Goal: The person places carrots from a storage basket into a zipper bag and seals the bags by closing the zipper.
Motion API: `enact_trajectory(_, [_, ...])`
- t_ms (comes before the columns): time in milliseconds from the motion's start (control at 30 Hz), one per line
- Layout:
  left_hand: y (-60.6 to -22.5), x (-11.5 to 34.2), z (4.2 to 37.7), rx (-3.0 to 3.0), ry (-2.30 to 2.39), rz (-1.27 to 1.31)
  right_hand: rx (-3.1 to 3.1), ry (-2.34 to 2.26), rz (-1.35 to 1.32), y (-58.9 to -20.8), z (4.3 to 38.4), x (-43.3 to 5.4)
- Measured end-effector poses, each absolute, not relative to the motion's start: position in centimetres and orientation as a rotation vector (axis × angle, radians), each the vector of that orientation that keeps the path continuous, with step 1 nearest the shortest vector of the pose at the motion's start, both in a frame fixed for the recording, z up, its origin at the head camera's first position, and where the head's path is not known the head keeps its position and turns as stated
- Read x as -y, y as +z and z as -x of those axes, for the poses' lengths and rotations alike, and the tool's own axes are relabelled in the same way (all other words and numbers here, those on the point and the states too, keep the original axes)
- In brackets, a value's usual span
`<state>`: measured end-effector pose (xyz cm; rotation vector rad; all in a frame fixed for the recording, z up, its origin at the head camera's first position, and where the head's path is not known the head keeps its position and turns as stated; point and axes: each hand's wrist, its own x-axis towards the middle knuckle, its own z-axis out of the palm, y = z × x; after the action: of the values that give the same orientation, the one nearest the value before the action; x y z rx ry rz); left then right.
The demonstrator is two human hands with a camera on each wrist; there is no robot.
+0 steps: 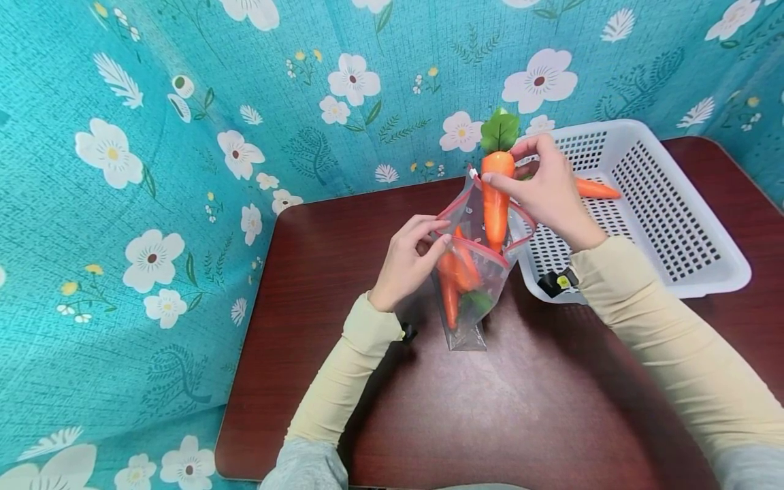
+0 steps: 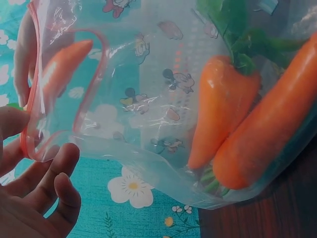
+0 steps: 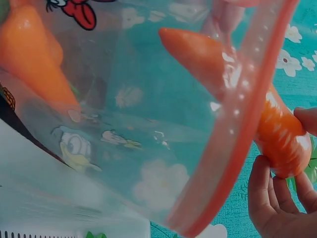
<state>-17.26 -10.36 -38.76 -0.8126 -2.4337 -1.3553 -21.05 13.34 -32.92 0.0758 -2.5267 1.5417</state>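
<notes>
A clear zip-top bag (image 1: 493, 289) with a red-edged mouth and cartoon prints stands upright on the table, its mouth spread wide. At the rim's left side, my left hand (image 1: 405, 260) pinches the edge between thumb and fingers. My right hand (image 1: 554, 194) grips an orange carrot (image 1: 497, 204) near its leafy top, tip down. In the right wrist view the carrot's tip (image 3: 190, 52) is inside the bag's mouth, while its thick end stays outside. Lower in the bag lie carrots (image 2: 225, 109) with green leaves, partly blurred by the plastic.
A pale grey perforated basket (image 1: 731, 269) stands to the right, close beside the bag, with a carrot (image 1: 597, 189) in it, partly behind my right hand. Under everything is a dark red-brown table (image 1: 331, 272). A blue flowered cloth (image 1: 398, 88) hangs along its back and left edges.
</notes>
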Motion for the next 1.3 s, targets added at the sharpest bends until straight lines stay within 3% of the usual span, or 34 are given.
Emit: enact_trajectory(1300, [-38.2,9.5,17.0,2.455,-1.335,0.696,2.785,1.157,-0.265,-34.0,19.9,-12.7])
